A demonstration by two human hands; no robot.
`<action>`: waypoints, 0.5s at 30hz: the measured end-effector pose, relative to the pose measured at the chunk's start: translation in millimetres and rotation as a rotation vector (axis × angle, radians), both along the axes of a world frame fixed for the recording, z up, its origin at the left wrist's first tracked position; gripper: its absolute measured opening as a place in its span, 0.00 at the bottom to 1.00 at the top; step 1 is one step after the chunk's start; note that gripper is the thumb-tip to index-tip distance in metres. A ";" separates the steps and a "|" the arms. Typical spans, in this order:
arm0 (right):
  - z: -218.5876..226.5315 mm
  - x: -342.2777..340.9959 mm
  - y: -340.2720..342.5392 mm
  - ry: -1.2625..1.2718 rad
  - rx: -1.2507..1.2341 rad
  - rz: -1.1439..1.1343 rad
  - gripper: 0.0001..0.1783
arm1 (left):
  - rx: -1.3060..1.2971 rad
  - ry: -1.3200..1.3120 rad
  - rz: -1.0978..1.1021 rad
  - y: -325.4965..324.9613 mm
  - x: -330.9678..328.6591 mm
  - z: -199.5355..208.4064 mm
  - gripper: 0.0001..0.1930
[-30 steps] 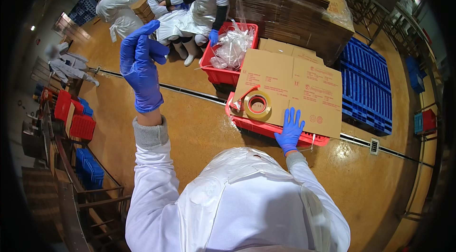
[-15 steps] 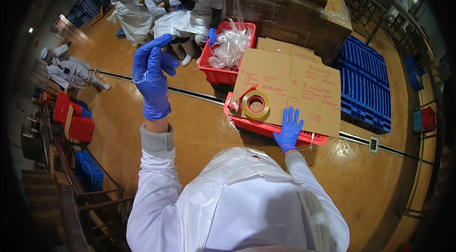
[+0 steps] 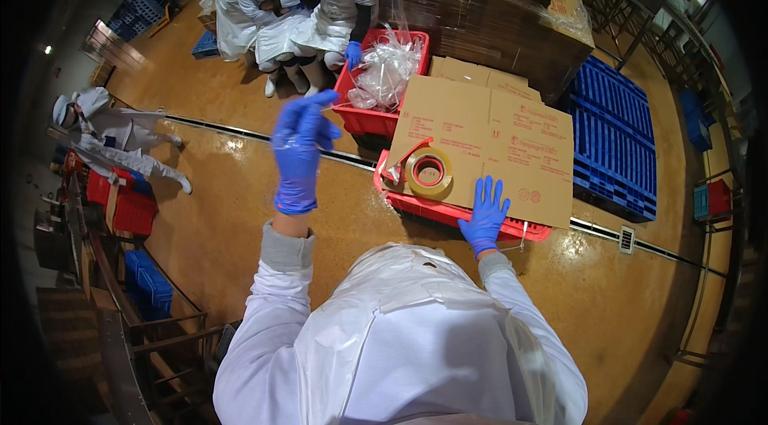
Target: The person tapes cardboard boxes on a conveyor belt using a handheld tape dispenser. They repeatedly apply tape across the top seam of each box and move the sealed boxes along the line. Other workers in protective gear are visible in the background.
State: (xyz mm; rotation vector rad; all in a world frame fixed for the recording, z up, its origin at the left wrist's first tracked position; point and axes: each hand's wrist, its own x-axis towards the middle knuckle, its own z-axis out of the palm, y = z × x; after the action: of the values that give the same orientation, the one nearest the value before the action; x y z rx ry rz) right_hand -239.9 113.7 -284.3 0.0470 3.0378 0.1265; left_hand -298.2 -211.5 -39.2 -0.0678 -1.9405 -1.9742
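Note:
My left hand, in a blue glove, is raised over the floor to the left of the cardboard. Its fingers reach up and to the right, apart from the thumb, with nothing visible in them. My right hand, also gloved in blue, lies flat with fingers spread on the near edge of a flattened cardboard box. Left of that hand, a red tape dispenser with a roll of clear tape lies on the cardboard. Beneath the cardboard, the rim of a red crate shows.
A red crate of crumpled clear plastic stands beyond. Blue pallets are stacked at right, wrapped cardboard behind. Co-workers in white sit or stand at far left; another person is nearer the left racks. A drain channel crosses the floor.
My left hand has moved right and slightly down, toward the cardboard. My right hand stays flat in place. The person at left has come nearer, and a seated co-worker's raised arm has shifted.

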 end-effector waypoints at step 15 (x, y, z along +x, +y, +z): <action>3.6 0.1 0.0 0.000 0.021 0.028 0.67 | -1.065 -0.122 -0.232 91.0 -56.2 -166.6 0.29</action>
State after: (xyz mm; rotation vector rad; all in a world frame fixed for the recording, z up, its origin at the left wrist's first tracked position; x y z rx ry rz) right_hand -239.8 113.7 -280.7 0.0064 3.0376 0.1610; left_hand -354.3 -120.5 -205.7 -0.4609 -2.9324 -0.8364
